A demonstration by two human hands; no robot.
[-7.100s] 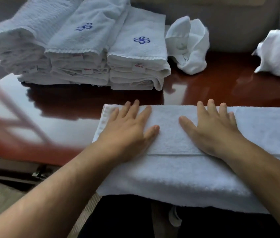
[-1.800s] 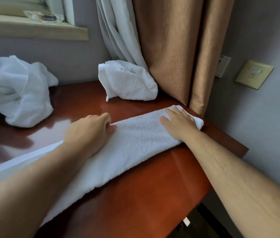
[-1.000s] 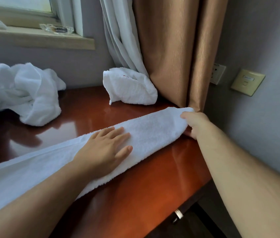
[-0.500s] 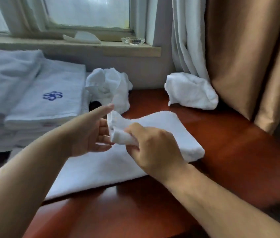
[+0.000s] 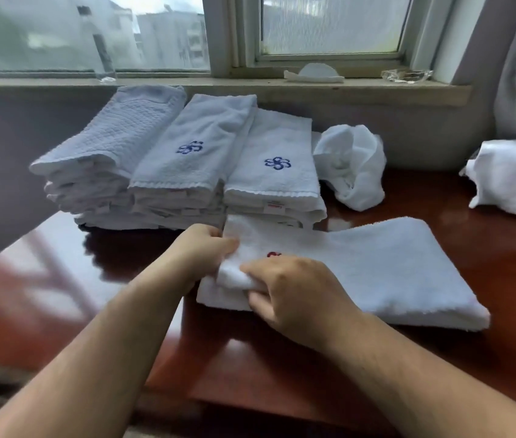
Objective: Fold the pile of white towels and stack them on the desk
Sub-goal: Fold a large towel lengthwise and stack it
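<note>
Soft daylight from the window [image 5: 155, 33], pale glare on the desk [image 5: 45, 279], slight motion blur, wide-angle bowing.

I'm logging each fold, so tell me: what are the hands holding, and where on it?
Both hold the folded white towel at its left end: the left hand grips the far corner, the right hand pinches the near corner.

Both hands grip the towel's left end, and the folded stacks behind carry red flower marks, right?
No: the head view shows blue flower marks on the folded stacks. Left hand and right hand do grip the towel by its left end.
</note>
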